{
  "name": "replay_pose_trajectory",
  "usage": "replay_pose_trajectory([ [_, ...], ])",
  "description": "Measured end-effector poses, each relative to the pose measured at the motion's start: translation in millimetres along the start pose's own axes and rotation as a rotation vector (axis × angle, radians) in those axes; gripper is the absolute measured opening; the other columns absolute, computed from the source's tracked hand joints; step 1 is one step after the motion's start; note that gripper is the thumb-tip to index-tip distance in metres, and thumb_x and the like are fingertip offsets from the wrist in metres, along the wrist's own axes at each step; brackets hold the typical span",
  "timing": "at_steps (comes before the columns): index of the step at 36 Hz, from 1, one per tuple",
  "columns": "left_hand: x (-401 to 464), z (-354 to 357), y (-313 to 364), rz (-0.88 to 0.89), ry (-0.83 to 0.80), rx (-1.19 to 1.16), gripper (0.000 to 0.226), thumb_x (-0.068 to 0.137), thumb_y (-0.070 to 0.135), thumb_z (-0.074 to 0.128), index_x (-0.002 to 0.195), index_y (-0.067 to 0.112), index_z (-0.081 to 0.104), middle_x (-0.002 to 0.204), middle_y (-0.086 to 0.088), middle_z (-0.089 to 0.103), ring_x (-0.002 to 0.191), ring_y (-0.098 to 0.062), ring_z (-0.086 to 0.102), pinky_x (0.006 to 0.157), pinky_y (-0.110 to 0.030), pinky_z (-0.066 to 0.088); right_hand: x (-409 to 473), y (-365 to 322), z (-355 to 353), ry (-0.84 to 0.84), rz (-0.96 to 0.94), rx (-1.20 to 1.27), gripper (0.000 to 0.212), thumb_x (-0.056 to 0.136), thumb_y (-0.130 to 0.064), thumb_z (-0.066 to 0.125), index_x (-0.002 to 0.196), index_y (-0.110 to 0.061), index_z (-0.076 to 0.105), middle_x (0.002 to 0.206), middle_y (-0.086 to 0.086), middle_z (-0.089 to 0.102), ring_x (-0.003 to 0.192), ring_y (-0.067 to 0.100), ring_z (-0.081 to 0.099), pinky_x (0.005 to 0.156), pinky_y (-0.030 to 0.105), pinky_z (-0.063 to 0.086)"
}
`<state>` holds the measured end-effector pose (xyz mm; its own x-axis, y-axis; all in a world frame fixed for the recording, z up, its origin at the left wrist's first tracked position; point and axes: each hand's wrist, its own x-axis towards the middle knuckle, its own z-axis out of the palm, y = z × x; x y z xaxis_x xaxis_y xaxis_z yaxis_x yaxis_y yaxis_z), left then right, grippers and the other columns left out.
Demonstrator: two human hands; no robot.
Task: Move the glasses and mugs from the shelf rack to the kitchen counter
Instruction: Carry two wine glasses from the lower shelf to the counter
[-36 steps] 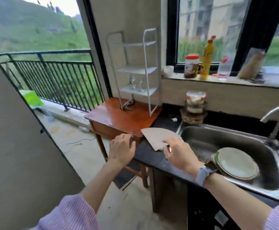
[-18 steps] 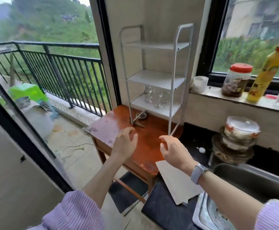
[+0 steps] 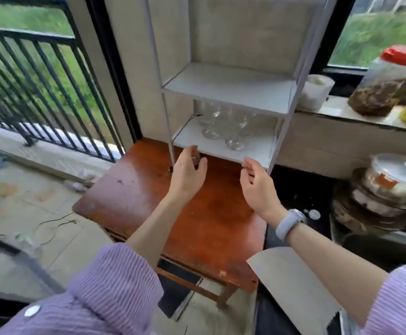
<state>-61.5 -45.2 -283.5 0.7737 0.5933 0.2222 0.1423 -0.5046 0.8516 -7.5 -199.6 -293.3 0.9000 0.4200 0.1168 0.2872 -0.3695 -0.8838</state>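
Reaching up from the counter a second ago, the left hand [image 3: 188,171] and right hand [image 3: 257,183], both open and empty, now hover before the rack [image 3: 228,91] whose lower shelf holds the glasses [image 3: 223,126], so picking comes next.

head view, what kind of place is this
Most likely a home kitchen beside a balcony door. A white shelf rack holding clear glasses stands on a small wooden table, food jars line the windowsill, and a dark counter with stacked lidded dishes sits to the right.
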Motion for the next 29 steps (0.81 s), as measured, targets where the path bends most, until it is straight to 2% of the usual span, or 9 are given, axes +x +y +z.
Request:
replay_pose_trajectory([
  [6, 58, 22, -19, -0.019, -0.067, -0.1, 0.047, 0.093, 0.021, 0.05, 0.136, 0.011, 0.036, 0.135, -0.004, 0.049, 0.118, -0.017, 0.05, 0.097, -0.028, 0.041, 49, 8, 23, 0.14, 0.024, 0.019, 0.042, 0.095, -0.019, 0.041, 0.136, -0.011, 0.036, 0.136, 0.006, 0.048, 0.126, 0.016, 0.044, 0.1, 0.023, 0.034],
  [11, 103, 42, -25, -0.005, -0.068, -0.146, 0.049, 0.093, 0.019, 0.05, 0.138, 0.009, 0.032, 0.14, -0.007, 0.045, 0.126, -0.021, 0.045, 0.095, -0.026, 0.035, 84, 16, 33, 0.198, 0.011, 0.053, 0.035, 0.094, -0.013, 0.042, 0.129, -0.01, 0.042, 0.13, 0.004, 0.05, 0.125, 0.016, 0.044, 0.098, 0.024, 0.034],
  [16, 128, 62, -32, -0.002, -0.146, -0.167, 0.059, 0.094, 0.02, 0.049, 0.144, 0.01, 0.02, 0.148, -0.008, 0.035, 0.135, -0.021, 0.034, 0.106, -0.03, 0.031, 115, 17, 39, 0.241, 0.033, 0.143, 0.038, 0.093, -0.023, 0.047, 0.13, -0.015, 0.044, 0.135, 0.005, 0.052, 0.125, 0.017, 0.048, 0.1, 0.026, 0.041],
  [19, 138, 70, -28, -0.052, -0.206, -0.318, 0.069, 0.092, 0.017, 0.052, 0.146, 0.009, 0.009, 0.152, -0.013, 0.027, 0.14, -0.022, 0.027, 0.112, -0.038, 0.03, 129, 14, 41, 0.25, 0.012, 0.18, 0.036, 0.093, -0.013, 0.045, 0.129, -0.013, 0.044, 0.129, 0.005, 0.057, 0.118, 0.015, 0.053, 0.083, 0.008, 0.046],
  [21, 143, 75, -24, -0.056, -0.223, -0.388, 0.071, 0.092, 0.014, 0.053, 0.146, 0.008, 0.007, 0.151, -0.014, 0.029, 0.139, -0.022, 0.029, 0.112, -0.039, 0.032, 135, 13, 42, 0.27, 0.018, 0.18, 0.031, 0.094, -0.014, 0.045, 0.124, -0.008, 0.046, 0.12, 0.012, 0.062, 0.107, 0.02, 0.061, 0.075, 0.012, 0.05],
  [23, 148, 79, -22, -0.034, -0.178, -0.382, 0.062, 0.091, 0.014, 0.053, 0.141, 0.005, 0.018, 0.136, -0.016, 0.048, 0.127, -0.025, 0.045, 0.103, -0.04, 0.042, 141, 10, 42, 0.289, 0.051, 0.175, 0.028, 0.093, -0.015, 0.048, 0.119, -0.005, 0.048, 0.108, 0.016, 0.065, 0.094, 0.027, 0.063, 0.077, 0.03, 0.053],
  [25, 149, 80, -21, -0.019, -0.104, -0.367, 0.047, 0.091, 0.014, 0.052, 0.132, 0.003, 0.032, 0.1, -0.012, 0.061, 0.094, -0.026, 0.058, 0.082, -0.037, 0.047, 144, 9, 42, 0.303, 0.068, 0.147, 0.026, 0.091, -0.015, 0.05, 0.114, -0.004, 0.05, 0.1, 0.016, 0.065, 0.09, 0.028, 0.063, 0.072, 0.03, 0.05],
  [26, 149, 79, -21, -0.013, -0.075, -0.371, 0.041, 0.091, 0.013, 0.052, 0.129, 0.003, 0.037, 0.085, -0.003, 0.058, 0.079, -0.019, 0.057, 0.073, -0.033, 0.045, 143, 8, 41, 0.308, 0.07, 0.13, 0.026, 0.09, -0.015, 0.05, 0.113, -0.003, 0.051, 0.099, 0.016, 0.065, 0.089, 0.027, 0.062, 0.071, 0.027, 0.049],
  [29, 139, 74, -22, 0.02, -0.027, -0.325, 0.035, 0.091, 0.013, 0.053, 0.123, 0.006, 0.042, 0.083, 0.01, 0.052, 0.069, 0.001, 0.049, 0.065, -0.013, 0.042, 135, 6, 42, 0.299, 0.062, 0.15, 0.021, 0.089, -0.012, 0.051, 0.109, -0.006, 0.051, 0.096, 0.014, 0.064, 0.084, 0.022, 0.062, 0.071, 0.026, 0.051],
])
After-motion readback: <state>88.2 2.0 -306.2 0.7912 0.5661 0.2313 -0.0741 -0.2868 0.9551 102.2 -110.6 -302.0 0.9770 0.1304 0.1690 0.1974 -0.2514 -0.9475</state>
